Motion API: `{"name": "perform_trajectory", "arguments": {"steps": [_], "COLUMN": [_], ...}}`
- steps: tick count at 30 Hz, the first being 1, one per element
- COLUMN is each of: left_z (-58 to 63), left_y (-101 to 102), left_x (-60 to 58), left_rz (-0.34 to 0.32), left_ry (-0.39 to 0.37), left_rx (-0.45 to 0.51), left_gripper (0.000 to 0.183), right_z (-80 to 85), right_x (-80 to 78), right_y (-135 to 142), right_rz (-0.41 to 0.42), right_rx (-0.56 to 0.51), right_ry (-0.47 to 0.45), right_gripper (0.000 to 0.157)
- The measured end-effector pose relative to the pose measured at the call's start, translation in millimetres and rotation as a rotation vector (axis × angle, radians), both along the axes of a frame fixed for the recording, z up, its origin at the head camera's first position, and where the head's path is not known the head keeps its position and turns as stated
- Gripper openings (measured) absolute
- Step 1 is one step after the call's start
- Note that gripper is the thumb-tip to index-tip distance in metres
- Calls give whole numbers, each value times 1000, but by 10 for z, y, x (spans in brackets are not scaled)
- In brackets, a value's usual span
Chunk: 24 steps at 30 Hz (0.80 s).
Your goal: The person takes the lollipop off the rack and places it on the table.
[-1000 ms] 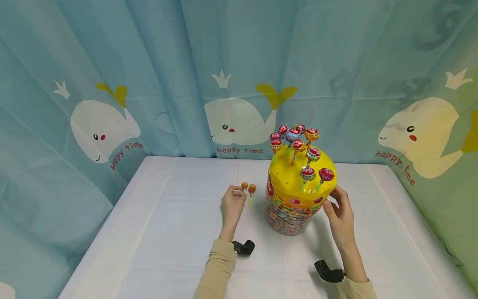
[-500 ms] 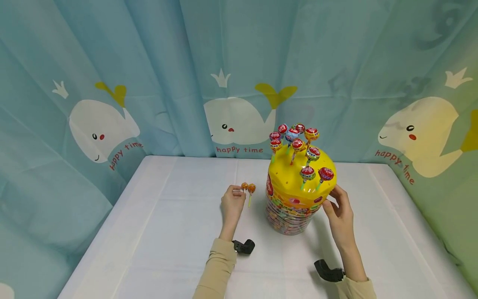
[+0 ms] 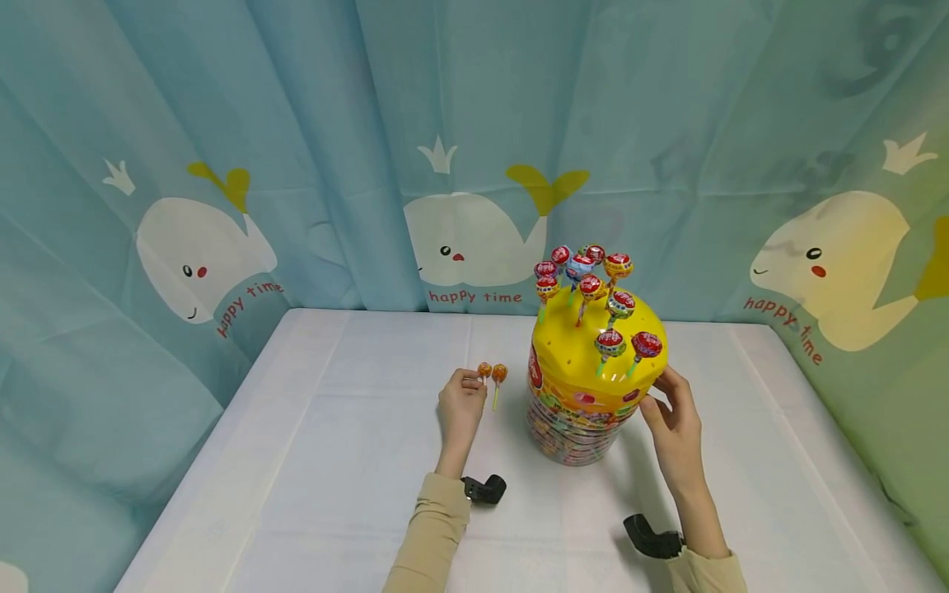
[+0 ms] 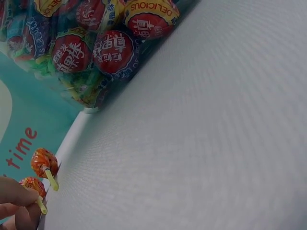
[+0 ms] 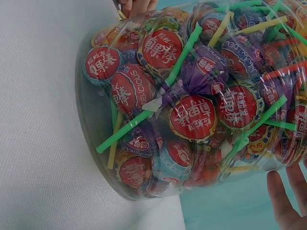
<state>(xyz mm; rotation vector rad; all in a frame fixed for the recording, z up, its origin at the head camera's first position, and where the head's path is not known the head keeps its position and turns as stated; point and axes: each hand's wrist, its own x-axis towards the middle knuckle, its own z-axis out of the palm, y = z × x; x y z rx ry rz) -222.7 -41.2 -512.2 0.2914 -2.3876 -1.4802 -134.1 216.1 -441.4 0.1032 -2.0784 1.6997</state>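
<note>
My left hand (image 3: 463,403) is low over the white table, its thumb and fingertips pinching an orange-wrapped lollipop (image 4: 34,185) close to the ball. A second orange lollipop (image 3: 500,374) with a yellow stick is right beside it, to the right. A clear ribbed lollipop jar (image 3: 571,441) stands upright, full of wrapped lollipops. Several lollipops (image 3: 610,343) stand stick-down in its yellow lid (image 3: 556,342). My right hand (image 3: 678,424) holds the jar's right side just under the lid, with its fingers partly hidden behind the jar; fingertips (image 5: 276,184) show against the wall in the right wrist view.
A blue curtain (image 3: 319,123) with white whales hangs behind the table (image 3: 334,461) and along its left side, turning greenish on the right. Black camera mounts (image 3: 485,491) are strapped at both wrists.
Both hands and the jar hold practically the same positions. The two orange lollipops have shifted only very slightly to the left with the view.
</note>
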Motion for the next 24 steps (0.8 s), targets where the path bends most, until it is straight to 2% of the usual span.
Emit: {"name": "perform_trajectory", "arguments": {"steps": [16, 18, 24], "left_z": [63, 89, 223], "left_y": [-36, -31, 0], "left_x": [2, 1, 17], "left_rz": [-33, -34, -47], "left_ry": [-37, -32, 53], "left_rx": [106, 119, 152], "left_gripper": [17, 17, 19], "right_z": [8, 9, 9], "right_x": [4, 4, 5], "right_y": [-2, -3, -2], "right_rz": [-2, -4, 0], "right_rx": [2, 3, 2], "right_ry": [-11, -13, -6], "right_gripper": [46, 46, 46]}}
